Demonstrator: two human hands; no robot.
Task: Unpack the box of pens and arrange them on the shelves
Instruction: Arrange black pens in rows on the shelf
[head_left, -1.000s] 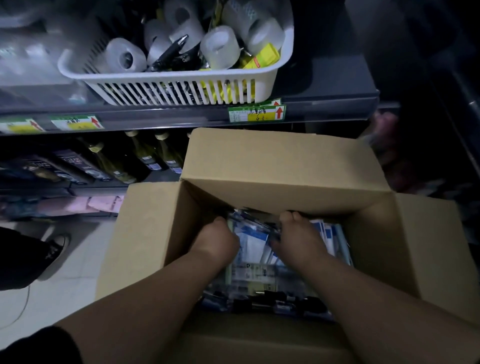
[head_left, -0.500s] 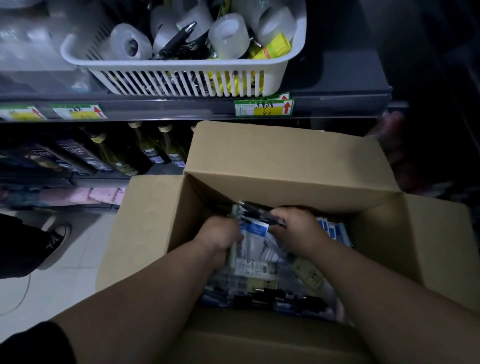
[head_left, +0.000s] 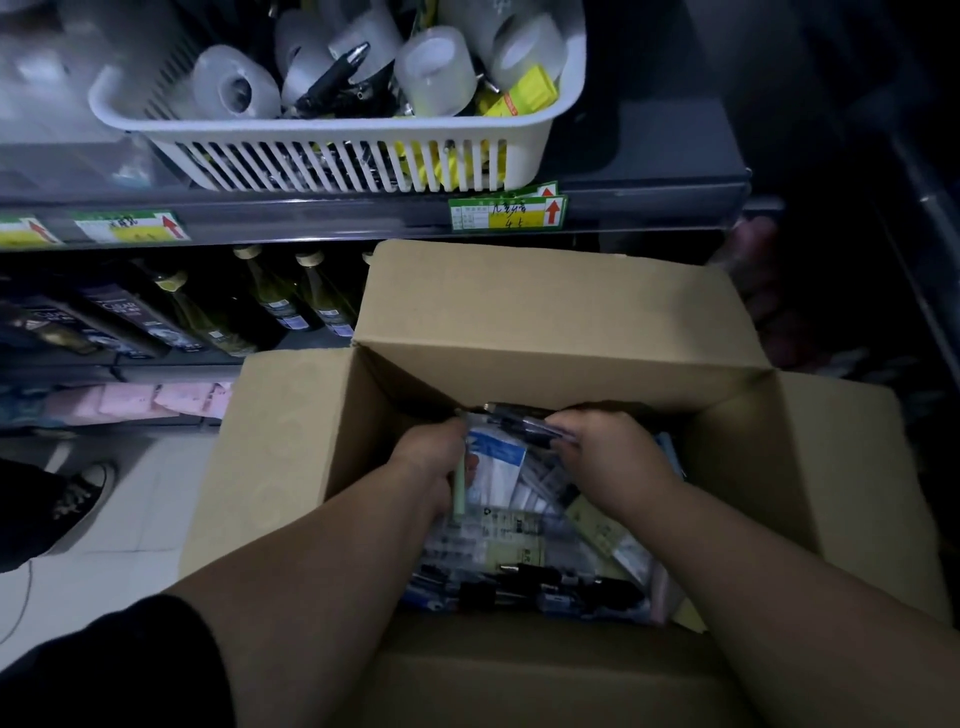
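Observation:
An open cardboard box (head_left: 545, 322) stands in front of me, its flaps folded outward. Inside lie several clear plastic packs of pens (head_left: 519, 540) with blue and white labels. Both my hands are down in the box. My left hand (head_left: 434, 462) grips the left edge of a bundle of packs (head_left: 493, 457). My right hand (head_left: 608, 452) holds the right side of the same bundle, fingers curled over dark pens at its top. The bundle sits tilted up above the other packs.
A white slotted basket (head_left: 332, 156) with tape rolls and pens sits on the grey shelf (head_left: 649, 208) above the box. Bottles (head_left: 270, 301) and dark boxes fill the lower shelf. Another person's black shoe (head_left: 83, 493) stands on the tiled floor at left.
Both hands have closed on a bundle of pen packs and raised its far end out of the pile. The view has shifted slightly downward.

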